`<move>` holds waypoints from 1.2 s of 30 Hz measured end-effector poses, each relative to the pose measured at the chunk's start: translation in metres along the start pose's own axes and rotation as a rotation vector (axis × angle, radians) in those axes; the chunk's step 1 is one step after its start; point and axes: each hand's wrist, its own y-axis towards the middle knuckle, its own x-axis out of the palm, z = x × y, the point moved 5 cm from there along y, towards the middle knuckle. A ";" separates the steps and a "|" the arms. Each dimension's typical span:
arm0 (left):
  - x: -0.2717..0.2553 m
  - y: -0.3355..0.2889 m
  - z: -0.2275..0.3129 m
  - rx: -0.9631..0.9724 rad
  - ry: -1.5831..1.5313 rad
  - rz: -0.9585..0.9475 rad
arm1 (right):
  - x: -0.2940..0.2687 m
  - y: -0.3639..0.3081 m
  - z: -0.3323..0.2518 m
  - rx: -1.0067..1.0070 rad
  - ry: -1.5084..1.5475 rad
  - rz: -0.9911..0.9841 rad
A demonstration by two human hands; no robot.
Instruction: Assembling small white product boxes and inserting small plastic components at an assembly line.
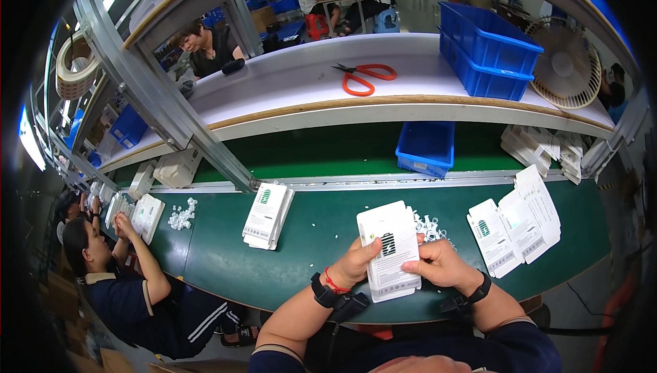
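Note:
A small stack of flat white printed cartons [391, 222] is held upright between my hands above the green table [328, 284]. My left hand [354, 262] grips its left edge, thumb on the front. My right hand [443, 263] is closed on the right edge, its thumb pressed on the lower front face. Just behind the right hand lies a pile of small white plastic pieces [431, 226], partly hidden by the cartons. Another stack of flat white cartons [268, 217] lies to the left. A fanned-out set of cartons [514, 226] is at the right.
A shelf [287, 89] spans the far side, holding red-handled scissors [363, 77] and stacked blue bins [486, 51]. Below it sits a blue tray [424, 148]. A co-worker [113, 263] sits at the left, near another pile of white pieces [182, 214]. A fan [562, 65] stands far right.

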 end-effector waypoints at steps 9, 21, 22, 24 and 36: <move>-0.022 -0.002 -0.003 0.055 0.641 0.272 | -0.017 0.003 -0.005 0.044 0.152 0.274; -0.014 -0.003 0.004 0.114 0.809 0.239 | -0.010 0.002 -0.003 0.060 0.142 0.096; -0.015 -0.004 0.003 0.116 0.810 0.239 | -0.008 0.002 -0.003 0.058 0.142 0.095; -0.018 -0.004 0.002 0.079 0.778 0.254 | -0.008 0.001 -0.006 0.014 0.119 0.159; -0.013 -0.002 -0.002 -0.122 0.775 -0.053 | -0.039 -0.004 0.010 0.108 0.464 0.327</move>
